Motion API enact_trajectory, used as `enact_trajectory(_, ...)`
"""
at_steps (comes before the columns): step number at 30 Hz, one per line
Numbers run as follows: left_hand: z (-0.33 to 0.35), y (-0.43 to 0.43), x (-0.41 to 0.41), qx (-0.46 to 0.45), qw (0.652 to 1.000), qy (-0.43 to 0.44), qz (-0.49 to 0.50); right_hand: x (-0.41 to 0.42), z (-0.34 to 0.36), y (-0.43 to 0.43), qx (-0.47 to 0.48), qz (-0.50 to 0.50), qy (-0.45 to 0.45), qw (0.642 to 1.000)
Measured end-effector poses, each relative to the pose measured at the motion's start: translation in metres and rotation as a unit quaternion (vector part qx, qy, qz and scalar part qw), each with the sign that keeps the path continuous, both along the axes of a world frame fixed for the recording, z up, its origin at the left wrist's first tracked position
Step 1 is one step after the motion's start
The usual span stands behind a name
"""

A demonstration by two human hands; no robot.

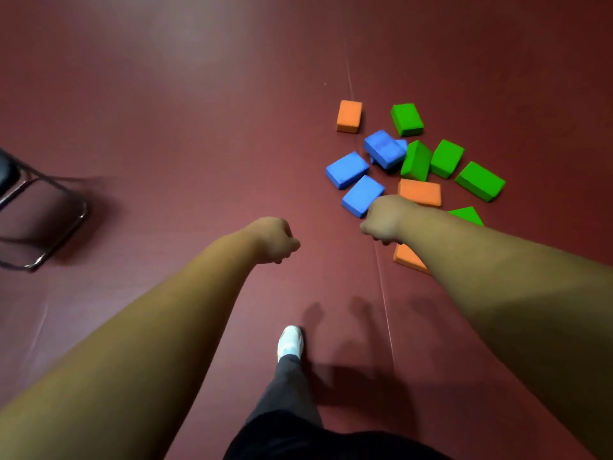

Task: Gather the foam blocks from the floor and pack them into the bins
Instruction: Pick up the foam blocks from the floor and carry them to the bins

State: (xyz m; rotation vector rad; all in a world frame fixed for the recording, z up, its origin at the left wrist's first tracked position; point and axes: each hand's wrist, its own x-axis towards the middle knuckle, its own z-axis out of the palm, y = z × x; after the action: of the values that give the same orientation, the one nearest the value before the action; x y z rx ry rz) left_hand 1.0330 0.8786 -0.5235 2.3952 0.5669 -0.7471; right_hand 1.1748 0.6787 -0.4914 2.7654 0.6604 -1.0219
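Note:
Foam blocks lie scattered on the dark red floor [199, 127] at the right. There are orange blocks [349, 116], green blocks [406, 119] and blue blocks [346, 170], some leaning on each other. My right hand [384, 220] hovers over the near edge of the pile with fingers curled and nothing in it. My right forearm hides part of an orange block [406, 257] and a green block [466, 214]. My left hand [273, 240] is held out over bare floor, left of the pile, also curled and holding nothing. No bin is in view.
A folding chair [43, 220] with a metal frame stands at the left edge. My foot in a white shoe [290, 343] is on the floor below my hands. A thin seam [384, 293] runs along the floor past the pile.

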Motion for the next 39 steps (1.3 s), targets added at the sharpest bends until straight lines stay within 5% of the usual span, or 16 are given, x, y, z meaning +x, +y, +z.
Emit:
enact_trajectory(7, 0.013, 0.076, 0.171, 0.041, 0.998, -0.011, -0.048, 0.116, -0.002, 0.053, 0.047, -0.023, -0.005, 0.999)
enact_trajectory(21, -0.064, 0.028, 0.523, 0.071, 0.988, 0.035, -0.136, 0.418, -0.100, -0.036, 0.027, -0.195, 0.048, 0.979)
enact_trajectory(27, -0.137, 0.041, 0.638, 0.047, 0.990, 0.087, -0.097, 0.546, -0.182, -0.027, 0.065, -0.299, 0.130, 0.943)
enact_trajectory(32, -0.235, 0.061, 0.698, -0.120, 0.980, 0.125, 0.096, 0.591, -0.287, -0.009, 0.076, -0.357, 0.196, 0.910)
enact_trajectory(39, -0.429, 0.102, 0.747, -0.108, 0.977, 0.166, 0.083, 0.630, -0.455, 0.035, -0.017, -0.253, 0.205, 0.945)
